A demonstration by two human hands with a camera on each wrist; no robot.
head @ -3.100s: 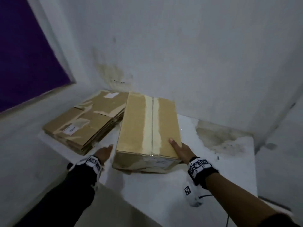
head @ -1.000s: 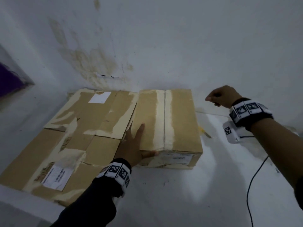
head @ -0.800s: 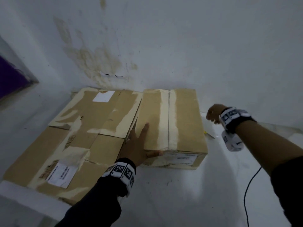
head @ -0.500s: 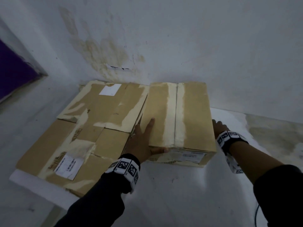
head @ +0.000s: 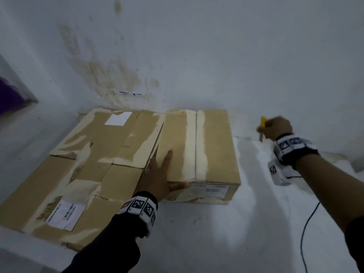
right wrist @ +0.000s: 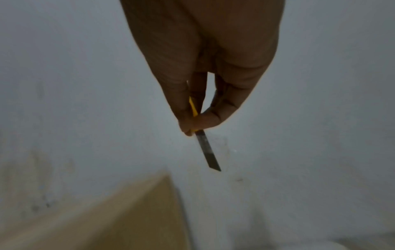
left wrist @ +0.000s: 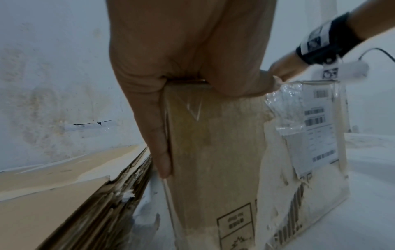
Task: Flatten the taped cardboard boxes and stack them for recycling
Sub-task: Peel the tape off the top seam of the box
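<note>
A taped cardboard box (head: 212,146) stands on the white table against the wall, a strip of tape running down its top seam. My left hand (head: 163,180) rests on its near left corner with fingers straight on the top and the thumb along the front edge; the left wrist view shows the box (left wrist: 213,152) and its shipping label. To the box's right my right hand (head: 275,128) is raised above the table and grips a yellow utility knife (head: 263,123). The knife blade (right wrist: 208,152) is extended and points down, clear of the box.
A stack of flattened boxes (head: 88,164) lies touching the box's left side. The stained white wall (head: 197,56) closes the back. A black cable (head: 303,233) trails over the table (head: 216,233) at the right. A purple panel (head: 9,95) shows at far left.
My right hand dipped down beside the box's right side and has come back up holding the yellow knife. My left hand has stayed on the box's corner.
</note>
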